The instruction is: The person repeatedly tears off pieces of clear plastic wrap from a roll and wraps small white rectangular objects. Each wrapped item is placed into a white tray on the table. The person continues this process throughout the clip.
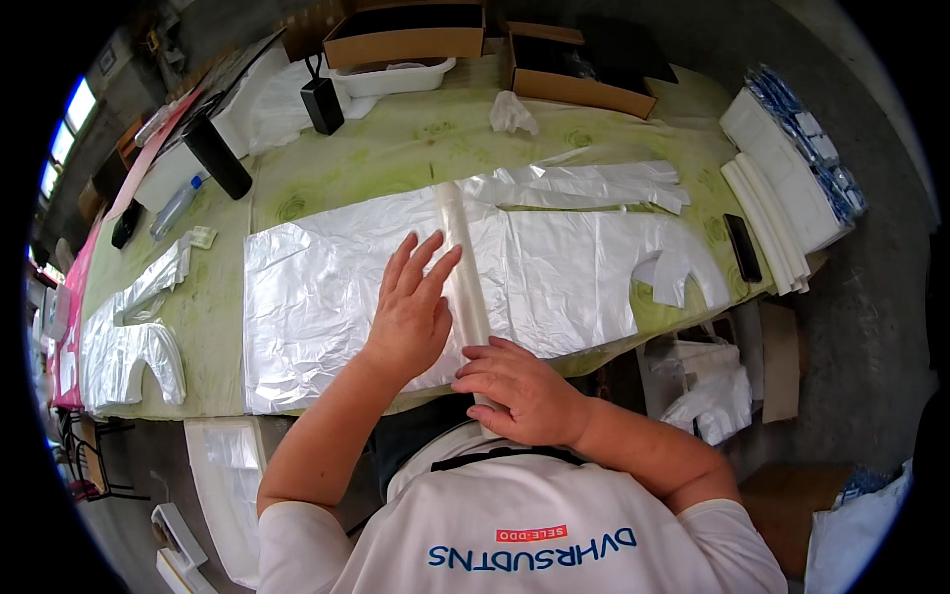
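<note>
A flat sheet of thin, shiny plastic [307, 307], shaped like a disposable apron with cut-out straps at its right end, covers the middle of the table. Across it, running from far to near, lies a narrow whitish plastic roll [469, 282]. My left hand [411, 312] is palm down at the roll's left side, fingers spread, fingertips by the roll. Around the roll's near end, close to the table's front edge, curl the fingers of my right hand [524, 391]. The roll's near tip shows just below that hand. Long loose plastic strips [584, 185] lie beyond the sheet.
Another folded plastic piece [139, 327] lies left, near a bottle [176, 208] and a black cylinder [218, 156]. At right are a phone [742, 247], white rolls [767, 223] and a stack of blue-and-white packs [792, 158]. Cardboard boxes [406, 45] stand at the back.
</note>
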